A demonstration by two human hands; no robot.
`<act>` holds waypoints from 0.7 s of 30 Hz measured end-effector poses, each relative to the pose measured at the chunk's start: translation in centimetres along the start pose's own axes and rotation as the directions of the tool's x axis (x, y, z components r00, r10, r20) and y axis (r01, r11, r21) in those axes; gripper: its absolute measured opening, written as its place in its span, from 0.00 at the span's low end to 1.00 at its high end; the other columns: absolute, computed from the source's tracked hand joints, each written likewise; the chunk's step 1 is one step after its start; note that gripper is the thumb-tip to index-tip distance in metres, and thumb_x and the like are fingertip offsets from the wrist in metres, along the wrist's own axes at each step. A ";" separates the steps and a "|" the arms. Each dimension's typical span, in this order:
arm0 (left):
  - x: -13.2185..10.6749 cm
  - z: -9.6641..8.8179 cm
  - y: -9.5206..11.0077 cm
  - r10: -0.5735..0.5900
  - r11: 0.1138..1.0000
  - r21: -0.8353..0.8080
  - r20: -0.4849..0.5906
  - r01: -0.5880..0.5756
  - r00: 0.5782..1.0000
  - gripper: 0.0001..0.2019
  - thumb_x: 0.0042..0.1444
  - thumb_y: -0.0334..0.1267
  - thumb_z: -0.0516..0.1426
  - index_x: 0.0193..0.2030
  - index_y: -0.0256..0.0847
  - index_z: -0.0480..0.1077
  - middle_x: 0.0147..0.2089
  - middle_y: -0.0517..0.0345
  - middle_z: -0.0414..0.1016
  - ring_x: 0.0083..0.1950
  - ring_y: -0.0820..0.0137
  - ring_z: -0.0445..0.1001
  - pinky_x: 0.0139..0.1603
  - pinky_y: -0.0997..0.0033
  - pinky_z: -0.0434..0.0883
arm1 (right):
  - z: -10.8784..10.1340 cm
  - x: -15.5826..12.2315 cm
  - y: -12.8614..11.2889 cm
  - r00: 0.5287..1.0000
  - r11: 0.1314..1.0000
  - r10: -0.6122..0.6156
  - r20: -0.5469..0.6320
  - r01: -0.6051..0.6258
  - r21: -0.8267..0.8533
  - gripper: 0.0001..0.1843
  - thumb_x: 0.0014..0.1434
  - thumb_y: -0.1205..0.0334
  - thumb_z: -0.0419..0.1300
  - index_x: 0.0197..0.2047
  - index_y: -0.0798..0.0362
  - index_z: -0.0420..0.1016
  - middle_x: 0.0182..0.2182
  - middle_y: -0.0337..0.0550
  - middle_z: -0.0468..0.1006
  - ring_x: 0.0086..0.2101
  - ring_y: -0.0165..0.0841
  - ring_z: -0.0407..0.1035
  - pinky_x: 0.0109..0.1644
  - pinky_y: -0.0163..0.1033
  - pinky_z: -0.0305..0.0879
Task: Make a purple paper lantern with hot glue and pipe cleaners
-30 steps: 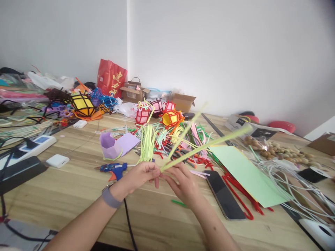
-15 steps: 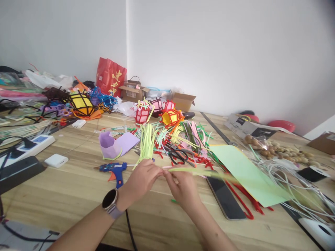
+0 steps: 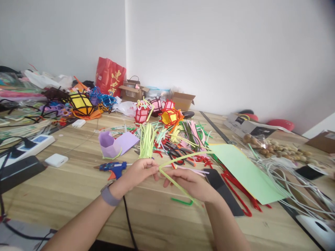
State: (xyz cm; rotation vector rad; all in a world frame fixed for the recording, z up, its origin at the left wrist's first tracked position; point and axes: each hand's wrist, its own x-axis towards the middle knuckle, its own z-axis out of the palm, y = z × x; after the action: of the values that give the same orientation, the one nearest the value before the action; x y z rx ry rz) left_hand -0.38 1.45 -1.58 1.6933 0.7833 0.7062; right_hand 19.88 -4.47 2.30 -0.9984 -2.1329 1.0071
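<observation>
My left hand [image 3: 143, 174] is closed in a pinch on the bend of a yellow-green pipe cleaner [image 3: 183, 158]. The pipe cleaner spreads from there in a V, one leg up to the right and the other down to the right. My right hand [image 3: 191, 183] lies beside it with fingers loosely stretched out, and the lower leg crosses in front of them. Beyond my left hand is a bundle of yellow-green pipe cleaners [image 3: 147, 139]. A blue hot glue gun [image 3: 115, 168] rests left of that hand. A short bent green piece [image 3: 180, 201] lies below my right hand.
A lilac felt cup shape [image 3: 107, 144], a lilac sheet [image 3: 127, 142], scissors [image 3: 180, 153] and small lanterns [image 3: 170, 116] stand or lie behind. Right are a black phone [image 3: 222, 191], red pipe cleaners [image 3: 240, 195], a pale green sheet [image 3: 243, 170] and white cables [image 3: 290, 184]. A power strip [image 3: 39, 143] sits left.
The pipe cleaner, earlier stretched rightward between both hands, now shows as an open V. My right hand has moved right and its pinch has loosened; my left wrist has turned.
</observation>
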 end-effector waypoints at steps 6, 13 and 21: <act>0.3 -0.2 -0.5 -0.140 0.921 -0.345 0.140 0.181 0.980 0.14 0.47 0.47 0.62 0.28 0.37 0.70 0.23 0.61 0.72 0.27 0.73 0.69 0.34 0.71 0.64 | 1.8 0.6 1.9 0.869 0.849 -0.389 -0.304 0.211 -0.484 0.10 0.61 0.65 0.56 0.45 0.51 0.74 0.45 0.51 0.76 0.47 0.35 0.71 0.49 0.40 0.69; 0.1 0.1 -0.2 -0.114 0.939 -0.306 0.148 0.155 0.982 0.15 0.47 0.49 0.62 0.26 0.38 0.69 0.23 0.62 0.71 0.26 0.73 0.69 0.33 0.71 0.64 | 3.1 1.0 3.0 0.812 0.870 -0.315 -0.491 0.041 -0.491 0.08 0.62 0.60 0.57 0.44 0.51 0.71 0.38 0.47 0.79 0.36 0.34 0.75 0.41 0.39 0.73; 0.1 0.1 0.0 -0.067 0.985 -0.150 0.112 0.083 0.991 0.13 0.53 0.47 0.57 0.30 0.38 0.69 0.23 0.61 0.73 0.29 0.72 0.70 0.36 0.71 0.65 | 3.2 1.4 2.8 0.786 0.759 -0.494 -0.370 0.183 -0.625 0.07 0.62 0.63 0.56 0.39 0.51 0.76 0.35 0.47 0.79 0.36 0.35 0.72 0.40 0.40 0.69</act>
State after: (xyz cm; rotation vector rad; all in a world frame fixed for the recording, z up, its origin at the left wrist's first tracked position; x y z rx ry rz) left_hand -0.28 1.46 -1.61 1.5404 0.6958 0.6035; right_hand 17.80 -3.34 -1.46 -0.9214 -2.0465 -0.1187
